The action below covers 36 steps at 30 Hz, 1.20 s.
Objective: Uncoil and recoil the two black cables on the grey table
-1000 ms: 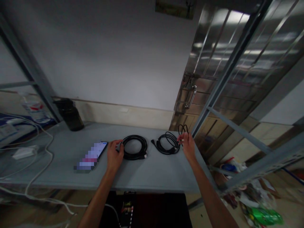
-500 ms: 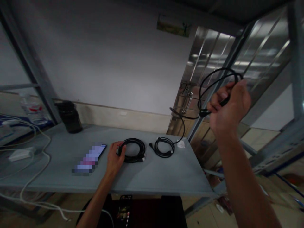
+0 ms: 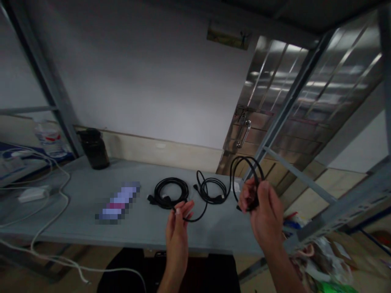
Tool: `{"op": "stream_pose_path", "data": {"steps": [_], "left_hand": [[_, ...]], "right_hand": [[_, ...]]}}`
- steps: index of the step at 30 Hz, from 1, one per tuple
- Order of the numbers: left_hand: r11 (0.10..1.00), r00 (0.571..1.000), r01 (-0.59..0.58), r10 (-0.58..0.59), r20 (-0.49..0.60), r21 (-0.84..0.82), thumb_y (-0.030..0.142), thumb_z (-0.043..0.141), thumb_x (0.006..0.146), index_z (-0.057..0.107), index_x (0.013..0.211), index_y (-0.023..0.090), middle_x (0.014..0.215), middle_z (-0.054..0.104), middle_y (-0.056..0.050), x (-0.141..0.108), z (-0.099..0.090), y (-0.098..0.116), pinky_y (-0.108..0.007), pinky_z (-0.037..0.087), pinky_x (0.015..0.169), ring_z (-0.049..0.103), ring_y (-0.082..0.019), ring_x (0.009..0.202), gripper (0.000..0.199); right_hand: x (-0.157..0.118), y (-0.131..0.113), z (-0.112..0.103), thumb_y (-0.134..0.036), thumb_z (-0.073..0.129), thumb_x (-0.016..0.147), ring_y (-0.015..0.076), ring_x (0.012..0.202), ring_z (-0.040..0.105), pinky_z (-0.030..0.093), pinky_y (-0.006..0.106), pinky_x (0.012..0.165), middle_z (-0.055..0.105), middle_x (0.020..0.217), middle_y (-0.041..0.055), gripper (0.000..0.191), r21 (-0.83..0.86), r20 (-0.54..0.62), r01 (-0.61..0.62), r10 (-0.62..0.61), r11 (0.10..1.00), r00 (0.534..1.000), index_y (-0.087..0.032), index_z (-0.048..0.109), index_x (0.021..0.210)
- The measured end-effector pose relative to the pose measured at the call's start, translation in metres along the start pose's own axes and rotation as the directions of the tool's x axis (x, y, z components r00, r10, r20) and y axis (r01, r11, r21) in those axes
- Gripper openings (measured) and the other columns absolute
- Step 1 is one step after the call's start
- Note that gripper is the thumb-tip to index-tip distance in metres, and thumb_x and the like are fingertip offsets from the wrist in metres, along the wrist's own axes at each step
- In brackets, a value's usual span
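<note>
Over the table's right part, my right hand (image 3: 264, 207) is closed round loops of a black cable (image 3: 241, 158). From those loops the cable runs left across a small coil to my left hand (image 3: 180, 221), whose fingers pinch it near its connector end. A larger black cable coil (image 3: 171, 179) lies on the grey table just beyond my left hand. The smaller black coil (image 3: 216, 180) rests between my hands, farther back. A phone (image 3: 119, 201) with a lit, pixelated screen lies left of the larger coil.
On the grey table (image 3: 131, 232), a dark jar (image 3: 94, 150) stands at the back left. White cables (image 3: 65, 195) and a white adapter (image 3: 33, 194) are at the far left, near a plastic bottle (image 3: 51, 140). A metal frame post (image 3: 290, 101) rises at the right.
My right hand has come down and left with its cable loops. My left hand has left the larger coil, moved right and taken hold of the cable end.
</note>
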<state>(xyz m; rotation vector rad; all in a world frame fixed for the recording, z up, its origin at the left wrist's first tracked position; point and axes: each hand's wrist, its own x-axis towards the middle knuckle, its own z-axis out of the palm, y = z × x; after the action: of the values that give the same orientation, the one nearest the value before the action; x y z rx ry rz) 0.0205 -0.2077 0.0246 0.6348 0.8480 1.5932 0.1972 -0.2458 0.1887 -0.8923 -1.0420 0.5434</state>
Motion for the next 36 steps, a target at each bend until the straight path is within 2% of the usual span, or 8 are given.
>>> {"op": "stream_pose_path", "data": {"steps": [3, 5, 9, 13, 20, 28, 32, 36], "left_hand": [[0.997, 0.995, -0.077, 0.079, -0.067, 0.03, 0.068, 0.076, 0.097, 0.076, 0.124, 0.029, 0.103, 0.087, -0.006, 0.012, -0.03, 0.039, -0.049, 0.067, 0.105, 0.085, -0.028, 0.103, 0.047], [0.986, 0.984, -0.134, 0.144, -0.101, 0.096, 0.066, 0.077, 0.096, 0.077, 0.125, 0.028, 0.099, 0.087, -0.004, 0.014, -0.051, 0.061, -0.043, 0.07, 0.093, 0.084, -0.026, 0.092, 0.048], [0.949, 0.944, -0.243, 0.279, -0.177, 0.2, 0.061, 0.077, 0.098, 0.081, 0.122, 0.03, 0.099, 0.086, -0.003, 0.014, -0.078, 0.096, -0.038, 0.069, 0.084, 0.083, -0.024, 0.091, 0.04], [0.925, 0.889, -0.305, 0.362, -0.281, 0.227, 0.055, 0.076, 0.099, 0.081, 0.118, 0.03, 0.101, 0.085, -0.002, 0.014, -0.092, 0.121, -0.038, 0.069, 0.085, 0.08, -0.023, 0.089, 0.032], [0.931, 0.867, -0.334, 0.365, -0.34, 0.149, 0.053, 0.079, 0.099, 0.084, 0.114, 0.031, 0.095, 0.082, 0.002, 0.013, -0.093, 0.134, -0.031, 0.067, 0.08, 0.075, -0.018, 0.085, 0.027], [0.943, 0.896, -0.31, 0.332, -0.295, 0.122, 0.053, 0.081, 0.098, 0.084, 0.117, 0.032, 0.103, 0.083, 0.0, 0.011, -0.092, 0.127, -0.032, 0.067, 0.076, 0.076, -0.019, 0.088, 0.029], [0.983, 0.939, -0.17, 0.183, -0.292, 0.07, 0.056, 0.083, 0.094, 0.085, 0.119, 0.032, 0.108, 0.084, -0.002, 0.018, -0.098, 0.108, -0.03, 0.068, 0.072, 0.079, -0.022, 0.096, 0.035], [0.997, 0.975, 0.071, -0.076, -0.207, -0.029, 0.051, 0.086, 0.091, 0.084, 0.118, 0.023, 0.123, 0.086, -0.01, 0.02, -0.091, 0.082, -0.042, 0.073, 0.084, 0.081, -0.032, 0.118, 0.039]], "right_hand": [[-0.014, 0.024, -0.039, -0.072, 0.056, 0.113, 0.0213, 0.089, 0.073, 0.06, 0.035, 0.079, 0.077, 0.1, 0.0079, 0.054, -0.317, -0.018, 0.006, -0.013, 0.948, 1.0, -0.023, 0.078, 0.108], [-0.019, 0.035, -0.066, -0.076, 0.053, 0.112, 0.0231, 0.093, 0.074, 0.061, 0.037, 0.083, 0.078, 0.103, 0.0094, 0.059, -0.414, -0.05, -0.014, -0.007, 0.91, 0.999, -0.023, 0.078, 0.104], [-0.025, 0.047, -0.111, -0.08, 0.059, 0.107, 0.0186, 0.069, 0.068, 0.056, 0.031, 0.059, 0.073, 0.089, 0.0054, 0.061, -0.386, -0.198, -0.103, 0.027, 0.917, 0.98, -0.022, 0.074, 0.1], [-0.029, 0.045, -0.131, -0.077, 0.07, 0.103, 0.0126, 0.053, 0.054, 0.038, 0.023, 0.042, 0.061, 0.076, -0.0021, 0.055, -0.236, -0.373, -0.128, 0.032, 0.963, 0.927, -0.022, 0.07, 0.101], [-0.025, 0.026, -0.133, -0.066, 0.077, 0.103, 0.0096, 0.056, 0.049, 0.033, 0.022, 0.043, 0.057, 0.079, -0.0027, 0.048, -0.151, -0.42, 0.007, -0.07, 0.989, 0.905, -0.021, 0.065, 0.089], [-0.025, 0.018, -0.125, -0.062, 0.078, 0.103, 0.01, 0.055, 0.05, 0.034, 0.022, 0.042, 0.058, 0.078, -0.0014, 0.047, -0.146, -0.406, 0.051, -0.107, 0.988, 0.908, -0.021, 0.065, 0.085], [-0.03, 0.015, -0.108, -0.06, 0.075, 0.107, 0.0104, 0.055, 0.049, 0.035, 0.021, 0.043, 0.054, 0.073, -0.0031, 0.046, -0.108, -0.38, 0.03, -0.069, 0.994, 0.922, -0.021, 0.064, 0.085], [-0.049, 0.022, -0.074, -0.064, 0.057, 0.115, 0.0113, 0.054, 0.05, 0.038, 0.022, 0.046, 0.053, 0.072, -0.0038, 0.049, -0.186, -0.236, -0.013, -0.032, 0.983, 0.971, -0.022, 0.062, 0.091]]}}
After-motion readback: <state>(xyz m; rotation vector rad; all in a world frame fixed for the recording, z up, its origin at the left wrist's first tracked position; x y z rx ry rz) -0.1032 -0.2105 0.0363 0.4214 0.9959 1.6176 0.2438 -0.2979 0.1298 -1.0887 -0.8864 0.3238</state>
